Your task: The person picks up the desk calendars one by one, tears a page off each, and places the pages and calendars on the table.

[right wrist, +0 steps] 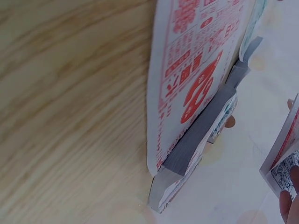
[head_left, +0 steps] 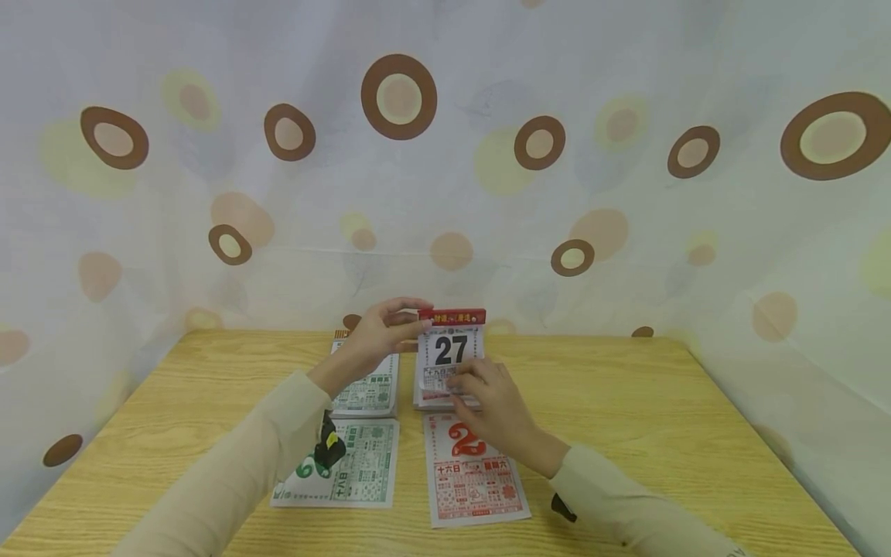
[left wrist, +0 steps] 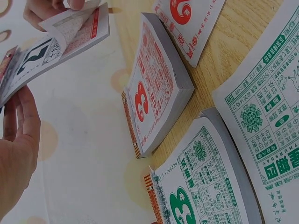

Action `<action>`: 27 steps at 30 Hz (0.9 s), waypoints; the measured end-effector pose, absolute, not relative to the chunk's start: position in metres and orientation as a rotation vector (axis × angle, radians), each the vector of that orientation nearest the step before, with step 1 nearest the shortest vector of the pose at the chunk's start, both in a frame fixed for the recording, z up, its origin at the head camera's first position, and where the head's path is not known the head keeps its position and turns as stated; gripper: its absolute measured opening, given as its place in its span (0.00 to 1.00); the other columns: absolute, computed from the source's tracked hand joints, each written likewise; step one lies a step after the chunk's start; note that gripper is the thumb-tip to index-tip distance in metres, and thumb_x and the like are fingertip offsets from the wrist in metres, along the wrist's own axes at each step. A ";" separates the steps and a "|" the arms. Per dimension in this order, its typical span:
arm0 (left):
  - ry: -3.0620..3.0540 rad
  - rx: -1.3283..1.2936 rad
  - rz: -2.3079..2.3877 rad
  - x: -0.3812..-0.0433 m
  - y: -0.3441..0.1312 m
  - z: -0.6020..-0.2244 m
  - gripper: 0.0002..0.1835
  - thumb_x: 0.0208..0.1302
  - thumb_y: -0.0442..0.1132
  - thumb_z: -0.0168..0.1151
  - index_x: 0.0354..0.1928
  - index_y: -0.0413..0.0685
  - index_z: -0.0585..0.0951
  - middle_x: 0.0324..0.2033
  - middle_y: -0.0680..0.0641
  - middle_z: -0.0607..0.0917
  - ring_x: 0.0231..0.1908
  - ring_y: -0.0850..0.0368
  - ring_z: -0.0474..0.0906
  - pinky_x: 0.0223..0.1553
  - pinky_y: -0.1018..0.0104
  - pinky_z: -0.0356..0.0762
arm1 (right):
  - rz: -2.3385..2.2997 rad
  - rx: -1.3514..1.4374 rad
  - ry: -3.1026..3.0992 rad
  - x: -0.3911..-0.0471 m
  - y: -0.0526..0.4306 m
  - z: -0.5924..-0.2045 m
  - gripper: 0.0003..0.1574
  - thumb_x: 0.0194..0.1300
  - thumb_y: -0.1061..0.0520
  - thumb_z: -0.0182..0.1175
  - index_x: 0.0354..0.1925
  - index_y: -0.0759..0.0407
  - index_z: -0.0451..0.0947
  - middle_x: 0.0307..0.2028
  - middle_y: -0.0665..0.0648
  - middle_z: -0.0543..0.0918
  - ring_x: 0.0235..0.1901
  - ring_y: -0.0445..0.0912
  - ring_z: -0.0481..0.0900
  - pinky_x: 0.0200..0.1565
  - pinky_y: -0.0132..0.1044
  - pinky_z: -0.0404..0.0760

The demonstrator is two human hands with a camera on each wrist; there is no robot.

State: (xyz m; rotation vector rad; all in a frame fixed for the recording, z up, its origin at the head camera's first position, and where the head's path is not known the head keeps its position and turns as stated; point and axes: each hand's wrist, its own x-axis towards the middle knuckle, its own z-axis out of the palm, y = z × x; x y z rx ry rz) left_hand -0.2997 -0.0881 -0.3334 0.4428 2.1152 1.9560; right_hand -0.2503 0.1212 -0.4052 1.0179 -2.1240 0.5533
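Observation:
A small tear-off calendar (head_left: 448, 346) with a red header and a black 27 is held up off the table. My left hand (head_left: 372, 334) grips it by its upper left side, thumb in front. At its lower edge my right hand (head_left: 503, 410) pinches the top page (left wrist: 65, 23), which curls up from the pad. Red print (left wrist: 88, 30) shows on the page beneath in the left wrist view. The right wrist view catches only part of the right hand (right wrist: 292, 205) and the calendar at its right edge.
Behind the hands lie a thick red-printed calendar (left wrist: 154, 88) and a green-printed one (left wrist: 201, 179). In front of them are a loose green-printed sheet (head_left: 369, 464) and a loose red-printed sheet (head_left: 476, 487). A patterned cloth (head_left: 445, 193) hangs behind the wooden table (head_left: 592, 379).

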 end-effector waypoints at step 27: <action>2.089 0.431 1.966 -0.298 -0.089 -0.337 0.20 0.59 0.42 0.61 0.54 0.52 0.73 0.53 0.42 0.77 0.51 0.50 0.77 0.53 0.55 0.76 | 1.116 0.858 -2.132 -0.246 0.124 -0.397 0.14 0.45 0.73 0.64 0.30 0.62 0.74 0.31 0.56 0.79 0.32 0.48 0.76 0.38 0.34 0.77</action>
